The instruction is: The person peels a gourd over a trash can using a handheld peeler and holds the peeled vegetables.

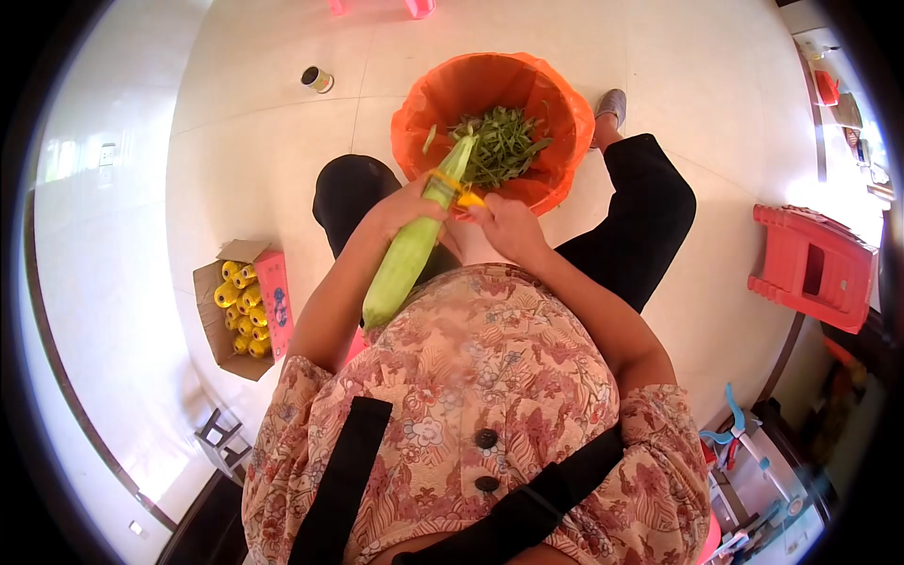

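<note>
Pale green and long, a gourd (400, 268) is lying aslant, its lower end resting by the shirt (471, 377) and its upper end reaching over the near rim of an orange bin (428, 99). The left hand (405, 209) is wrapping around the gourd's upper half, fingers closing on it. The right hand (513, 229) is gripping the handle of a yellow peeler (468, 199), whose head is lying across the gourd just above the left hand. Inside the bin, dark green scraps (508, 146) are piling against the gourd's tip side. The bin is standing on the floor (363, 122) between the knees. Beyond the left knee, a small can (317, 79) is sitting; nearer, an open carton (278, 292) is holding yellow packs (243, 306). Off right, a red stool (800, 264) is standing.
</note>
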Motion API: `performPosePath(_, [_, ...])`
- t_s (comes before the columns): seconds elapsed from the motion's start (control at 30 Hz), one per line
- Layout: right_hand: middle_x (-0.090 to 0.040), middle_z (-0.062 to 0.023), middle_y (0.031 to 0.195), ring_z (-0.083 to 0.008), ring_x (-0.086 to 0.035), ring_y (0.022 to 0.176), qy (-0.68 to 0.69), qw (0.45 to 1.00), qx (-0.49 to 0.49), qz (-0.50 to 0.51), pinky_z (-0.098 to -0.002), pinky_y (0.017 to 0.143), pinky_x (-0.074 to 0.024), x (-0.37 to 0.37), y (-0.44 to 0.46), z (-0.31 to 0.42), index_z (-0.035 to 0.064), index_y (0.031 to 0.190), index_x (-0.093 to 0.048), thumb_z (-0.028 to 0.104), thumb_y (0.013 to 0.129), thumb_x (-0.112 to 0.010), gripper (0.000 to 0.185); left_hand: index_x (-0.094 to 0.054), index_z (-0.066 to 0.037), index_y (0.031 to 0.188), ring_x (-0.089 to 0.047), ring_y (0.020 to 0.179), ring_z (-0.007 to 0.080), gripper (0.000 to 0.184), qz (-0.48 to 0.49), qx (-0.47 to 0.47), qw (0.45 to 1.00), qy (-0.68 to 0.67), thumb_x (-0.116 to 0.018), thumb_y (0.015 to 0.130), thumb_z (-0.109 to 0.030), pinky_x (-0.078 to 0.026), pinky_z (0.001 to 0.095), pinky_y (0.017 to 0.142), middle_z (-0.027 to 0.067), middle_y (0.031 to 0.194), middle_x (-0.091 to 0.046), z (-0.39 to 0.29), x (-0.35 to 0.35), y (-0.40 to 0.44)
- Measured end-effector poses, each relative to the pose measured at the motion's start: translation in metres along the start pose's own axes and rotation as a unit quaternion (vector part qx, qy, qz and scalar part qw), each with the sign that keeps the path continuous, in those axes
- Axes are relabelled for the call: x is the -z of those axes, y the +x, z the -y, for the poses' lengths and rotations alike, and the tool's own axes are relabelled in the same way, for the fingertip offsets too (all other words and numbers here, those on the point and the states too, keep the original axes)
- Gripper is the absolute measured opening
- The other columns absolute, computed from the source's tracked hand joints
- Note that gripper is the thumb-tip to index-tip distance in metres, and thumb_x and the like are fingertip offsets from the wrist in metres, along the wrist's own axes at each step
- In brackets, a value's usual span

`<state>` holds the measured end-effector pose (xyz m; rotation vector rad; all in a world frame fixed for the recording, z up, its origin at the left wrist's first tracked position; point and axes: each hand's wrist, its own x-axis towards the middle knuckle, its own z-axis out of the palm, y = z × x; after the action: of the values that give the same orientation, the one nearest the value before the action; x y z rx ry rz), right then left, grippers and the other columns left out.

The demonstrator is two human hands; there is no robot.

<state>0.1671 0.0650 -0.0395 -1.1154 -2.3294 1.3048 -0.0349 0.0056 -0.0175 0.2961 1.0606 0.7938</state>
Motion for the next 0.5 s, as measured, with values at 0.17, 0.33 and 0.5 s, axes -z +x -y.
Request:
performPosePath(0.17, [-0.059, -0.0191, 0.063, -0.0368, -0.06, 0.06, -0.094, 0.995, 0.021, -0.037, -0.0463, 0.054, -0.0472, 0.006, 0.01, -0.007, 0.0026, 0.077, -0.053, 0.031, 0.086, -0.056, 0.03, -0.032, -0.011, 0.131, -0.058, 0.055, 0.0212, 0.072, -0.013, -0.008, 1.0, 0.008, -0.063, 0.066, -0.003, -0.052, 0.0323, 0.05, 0.0112, 0.081, -0.054, -0.002, -0.013, -0.006])
performPosePath(0.33, [-0.06, -0.0163, 0.063, -0.0337, -0.061, 0.059, -0.145, 0.988, 0.036, -0.039, -0.044, 0.053, -0.048, 0.008, 0.024, -0.013, 0.0038, 0.076, -0.054, 0.03, 0.084, -0.058, 0.028, -0.03, -0.011, 0.134, -0.058, 0.056, 0.021, 0.076, 0.005, -0.014, 1.0, -0.012, -0.064, 0.066, -0.003, -0.051, 0.0314, 0.049, 0.0112, 0.081, -0.054, 0.001, -0.01, -0.004])
performPosePath(0.5, [-0.061, -0.0177, 0.068, -0.0317, -0.063, 0.067, -0.156, 0.982, -0.057, -0.088, -0.0452, 0.056, -0.0483, 0.003, 0.042, -0.065, 0.0051, 0.081, -0.06, 0.035, 0.085, -0.056, 0.03, -0.028, -0.012, 0.136, -0.058, 0.056, 0.0203, 0.078, 0.036, -0.006, 0.999, -0.004, -0.065, 0.067, -0.003, -0.05, 0.0306, 0.048, 0.0113, 0.081, -0.054, -0.001, -0.019, -0.024])
